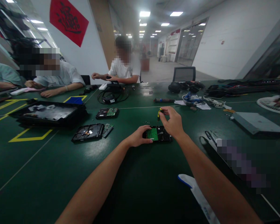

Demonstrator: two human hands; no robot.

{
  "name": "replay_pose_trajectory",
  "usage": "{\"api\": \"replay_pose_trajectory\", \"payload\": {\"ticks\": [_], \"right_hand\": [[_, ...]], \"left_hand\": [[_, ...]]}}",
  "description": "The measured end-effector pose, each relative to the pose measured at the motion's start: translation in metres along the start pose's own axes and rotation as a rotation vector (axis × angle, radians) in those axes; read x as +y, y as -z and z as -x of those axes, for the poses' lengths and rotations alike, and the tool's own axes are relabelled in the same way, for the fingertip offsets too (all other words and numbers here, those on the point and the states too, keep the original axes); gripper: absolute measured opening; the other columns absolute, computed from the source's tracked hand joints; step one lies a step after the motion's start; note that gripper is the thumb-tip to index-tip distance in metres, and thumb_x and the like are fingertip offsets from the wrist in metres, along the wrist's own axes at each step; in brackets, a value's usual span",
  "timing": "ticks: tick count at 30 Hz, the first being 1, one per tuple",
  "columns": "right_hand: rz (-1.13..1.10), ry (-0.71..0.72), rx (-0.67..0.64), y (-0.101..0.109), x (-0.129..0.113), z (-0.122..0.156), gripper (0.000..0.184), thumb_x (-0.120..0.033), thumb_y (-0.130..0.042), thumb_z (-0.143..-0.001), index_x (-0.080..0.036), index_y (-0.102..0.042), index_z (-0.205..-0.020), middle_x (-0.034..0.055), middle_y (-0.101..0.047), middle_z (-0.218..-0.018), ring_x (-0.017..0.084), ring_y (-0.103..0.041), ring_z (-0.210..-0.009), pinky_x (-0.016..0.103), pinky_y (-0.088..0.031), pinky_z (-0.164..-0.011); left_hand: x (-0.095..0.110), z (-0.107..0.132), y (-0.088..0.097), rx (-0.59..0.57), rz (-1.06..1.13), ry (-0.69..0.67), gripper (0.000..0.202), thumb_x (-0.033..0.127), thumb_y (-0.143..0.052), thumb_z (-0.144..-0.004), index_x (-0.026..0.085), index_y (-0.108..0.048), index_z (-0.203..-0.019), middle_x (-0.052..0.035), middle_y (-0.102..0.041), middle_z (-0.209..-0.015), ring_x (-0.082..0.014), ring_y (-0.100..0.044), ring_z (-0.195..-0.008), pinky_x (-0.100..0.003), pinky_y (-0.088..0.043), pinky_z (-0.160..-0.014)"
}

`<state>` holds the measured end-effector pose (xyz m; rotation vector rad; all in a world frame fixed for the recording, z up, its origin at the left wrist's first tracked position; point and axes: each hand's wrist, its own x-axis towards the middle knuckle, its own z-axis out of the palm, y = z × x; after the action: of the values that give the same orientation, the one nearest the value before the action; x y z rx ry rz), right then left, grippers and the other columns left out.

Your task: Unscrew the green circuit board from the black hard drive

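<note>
A black hard drive (164,136) with a green circuit board (152,134) lies flat on the dark green table in front of me. My left hand (141,136) grips its left end, thumb on the near edge and fingers on the far one. In my right hand (172,120) is a small yellow and black screwdriver (159,114), held upright between the fingertips. Its shaft points down at the drive near the board's right edge; whether the tip sits in a screw is too small to tell. Several tiny screws (147,122) lie just beyond the drive.
To the left are a second hard drive (88,133), a loose circuit board (107,130), another drive (107,113) and a black tray (51,113). A metal box (259,123) stands right. A white glove (198,193) lies near my right forearm. Other people sit across the table.
</note>
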<state>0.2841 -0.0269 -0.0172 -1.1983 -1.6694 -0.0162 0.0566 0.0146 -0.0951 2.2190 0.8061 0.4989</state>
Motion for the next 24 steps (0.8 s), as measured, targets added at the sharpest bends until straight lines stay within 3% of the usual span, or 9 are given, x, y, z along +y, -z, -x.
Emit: {"api": "replay_pose_trajectory", "payload": {"ticks": [14, 20, 24], "right_hand": [[0.056, 0.04, 0.008, 0.0008, 0.0, 0.0002, 0.025, -0.024, -0.057, -0.094, -0.023, -0.062, -0.119, 0.0099, -0.064, -0.114, 0.024, -0.066, -0.098, 0.045, -0.056, -0.09], [0.003, -0.023, 0.02, -0.0009, 0.0025, 0.0007, 0.022, -0.025, -0.059, -0.093, -0.023, -0.06, -0.115, 0.0091, -0.068, -0.109, 0.025, -0.067, -0.097, 0.045, -0.057, -0.089], [0.032, 0.032, 0.004, 0.0005, 0.0003, 0.0004, 0.025, -0.024, -0.057, -0.094, -0.024, -0.062, -0.118, 0.0096, -0.066, -0.113, 0.025, -0.066, -0.1, 0.046, -0.056, -0.091]], "left_hand": [[-0.001, 0.0003, -0.0013, 0.011, -0.003, -0.005, 0.085, 0.055, -0.08, -0.074, 0.024, -0.048, -0.146, -0.0113, -0.042, -0.156, -0.0308, -0.039, -0.145, -0.047, -0.031, -0.122], [-0.0009, 0.0004, -0.0008, 0.005, -0.007, -0.015, 0.085, 0.055, -0.08, -0.074, 0.023, -0.047, -0.147, -0.012, -0.042, -0.156, -0.0305, -0.038, -0.144, -0.047, -0.031, -0.122], [-0.0004, 0.0004, -0.0003, 0.007, -0.005, 0.0, 0.085, 0.056, -0.08, -0.074, 0.023, -0.048, -0.146, -0.0118, -0.041, -0.156, -0.0311, -0.039, -0.144, -0.047, -0.031, -0.122]]}}
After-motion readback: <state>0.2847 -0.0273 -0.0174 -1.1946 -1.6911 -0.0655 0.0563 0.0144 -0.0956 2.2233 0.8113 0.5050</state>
